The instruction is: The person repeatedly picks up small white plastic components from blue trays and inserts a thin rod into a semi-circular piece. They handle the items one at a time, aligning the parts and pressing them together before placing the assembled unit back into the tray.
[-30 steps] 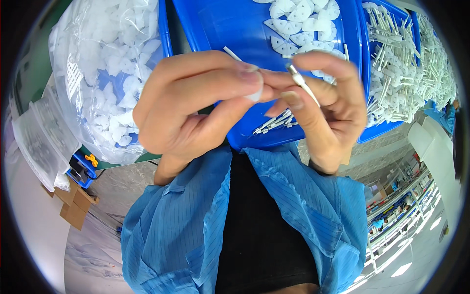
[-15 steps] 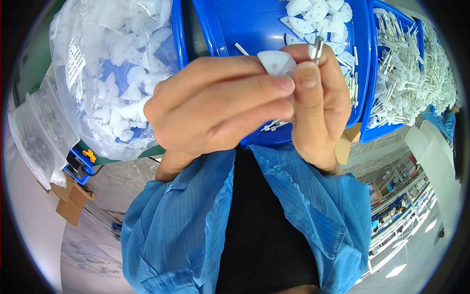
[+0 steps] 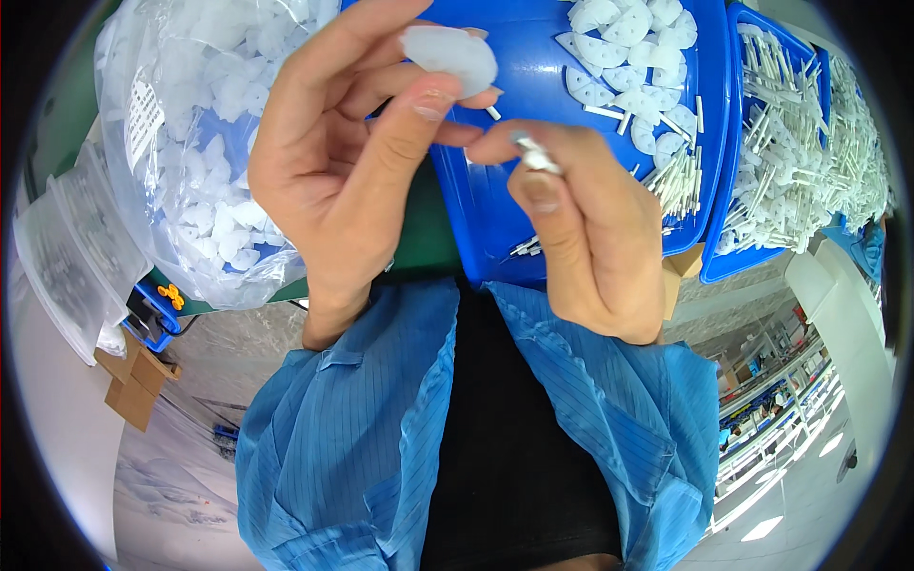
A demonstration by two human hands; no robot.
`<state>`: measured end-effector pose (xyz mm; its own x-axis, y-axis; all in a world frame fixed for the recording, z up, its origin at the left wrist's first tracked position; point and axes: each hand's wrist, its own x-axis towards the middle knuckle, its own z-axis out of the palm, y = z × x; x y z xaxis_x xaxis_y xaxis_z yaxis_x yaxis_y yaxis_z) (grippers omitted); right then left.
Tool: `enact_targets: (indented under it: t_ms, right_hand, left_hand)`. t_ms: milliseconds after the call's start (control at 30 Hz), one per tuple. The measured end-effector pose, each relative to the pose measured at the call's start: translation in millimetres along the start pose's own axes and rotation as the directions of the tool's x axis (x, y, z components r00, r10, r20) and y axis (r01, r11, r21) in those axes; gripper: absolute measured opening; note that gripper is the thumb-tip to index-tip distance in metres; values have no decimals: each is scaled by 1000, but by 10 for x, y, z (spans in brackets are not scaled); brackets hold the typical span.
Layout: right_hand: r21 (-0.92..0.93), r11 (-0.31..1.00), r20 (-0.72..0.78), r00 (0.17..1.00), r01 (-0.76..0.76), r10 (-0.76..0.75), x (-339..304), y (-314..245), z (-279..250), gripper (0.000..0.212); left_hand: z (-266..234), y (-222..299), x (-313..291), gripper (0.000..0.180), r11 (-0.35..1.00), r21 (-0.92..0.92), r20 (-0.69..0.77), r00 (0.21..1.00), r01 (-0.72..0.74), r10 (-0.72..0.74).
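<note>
My left hand is raised, palm partly turned up, with a translucent white plastic piece between its thumb and fingers. Lower and to the right, my right hand pinches a small shiny metal pin between thumb and index finger; motion blurs it. Both hands are close together over a blue tray. Fan-shaped white plastic pieces lie at its far right, with several thin pins nearer its right wall.
On the left, a large clear bag holds many white plastic pieces. Another blue bin at the right is full of pieces with pins. Stacked translucent tubs stand at the far left. Cardboard sits below them.
My hands have moved apart. My left hand has turned and risen to the upper left with the white piece; my right hand has shifted left and down with the pin.
</note>
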<state>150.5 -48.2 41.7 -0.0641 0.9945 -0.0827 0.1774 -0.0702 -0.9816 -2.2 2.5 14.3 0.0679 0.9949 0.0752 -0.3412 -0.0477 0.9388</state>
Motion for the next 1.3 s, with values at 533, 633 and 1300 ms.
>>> enact_targets:
  t_ms: [533,633,1300]
  right_hand:
    - [-507,862,-30,999,15,-35,113,-177,18,8]
    - [-461,885,-44,994,70,-101,80,-126,28,8]
    - [122,991,58,996,54,-62,-47,148,-102,24]
  left_hand:
    - [-58,-127,-32,23,984,139,94,991,-111,99]
    - [-67,-150,-24,24,979,110,96,983,-169,159]
    - [-115,-125,-3,27,929,128,306,905,-346,295]
